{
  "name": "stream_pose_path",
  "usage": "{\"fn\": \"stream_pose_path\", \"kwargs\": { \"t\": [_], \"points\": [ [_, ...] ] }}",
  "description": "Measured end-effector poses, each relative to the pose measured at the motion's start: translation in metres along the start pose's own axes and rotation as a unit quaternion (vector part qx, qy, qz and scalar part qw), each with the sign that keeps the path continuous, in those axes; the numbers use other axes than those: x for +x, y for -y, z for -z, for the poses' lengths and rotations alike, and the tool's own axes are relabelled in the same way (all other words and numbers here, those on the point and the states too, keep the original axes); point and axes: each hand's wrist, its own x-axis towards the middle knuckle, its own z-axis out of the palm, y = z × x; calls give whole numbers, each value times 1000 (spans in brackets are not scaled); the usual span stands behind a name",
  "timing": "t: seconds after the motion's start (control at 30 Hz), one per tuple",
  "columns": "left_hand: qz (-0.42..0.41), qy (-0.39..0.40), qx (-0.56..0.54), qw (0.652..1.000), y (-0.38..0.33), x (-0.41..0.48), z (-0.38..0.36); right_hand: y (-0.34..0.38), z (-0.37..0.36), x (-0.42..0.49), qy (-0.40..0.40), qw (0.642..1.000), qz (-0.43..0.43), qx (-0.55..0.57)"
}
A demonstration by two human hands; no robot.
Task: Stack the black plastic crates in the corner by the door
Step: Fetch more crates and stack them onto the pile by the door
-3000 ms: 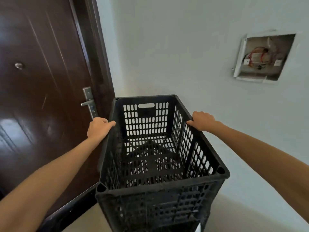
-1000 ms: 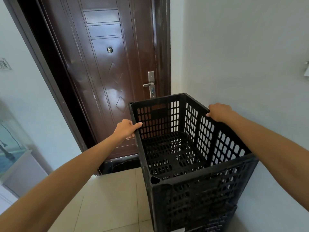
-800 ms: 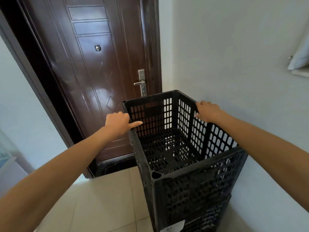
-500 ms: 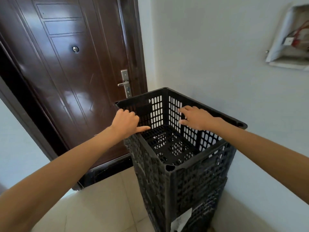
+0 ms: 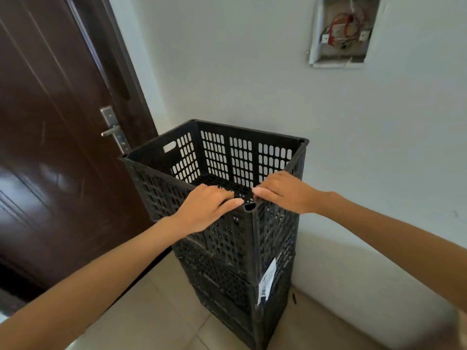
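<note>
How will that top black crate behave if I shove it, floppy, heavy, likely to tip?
Probably light for its size: the top crate is empty with perforated walls. Likely stiff, given the thick rim the left hand and right hand grip. Seated high on the lower crates, it might topple if shoved sideways, though the wall is close behind.

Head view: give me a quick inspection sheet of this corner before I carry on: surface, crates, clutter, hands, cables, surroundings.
Surface: pale tiled floor; the stack stands on it.
Job's things: top crate is empty and sits on the lower crates in the corner; white label on a lower one.
Clutter: one dark speck by the stack's foot, too small to tell.
Grippers: left hand and right hand grip the top crate's rim, either side of its near corner.
Cables: red wires exposed in an open wall box.
Surroundings: dark brown door with metal handle on the left; white wall behind.
</note>
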Motion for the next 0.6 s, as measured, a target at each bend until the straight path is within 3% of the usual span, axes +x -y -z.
{"fn": "stream_pose_path", "kwargs": {
  "t": [0.13,0.6],
  "points": [
    [-11,8,-27,1000,11,-4,-5,6,6,-13,11,999,30,-26],
    [21,1,-57,998,15,-8,-7,14,-5,-10,-33,994,-1,-100]
  ]
}}
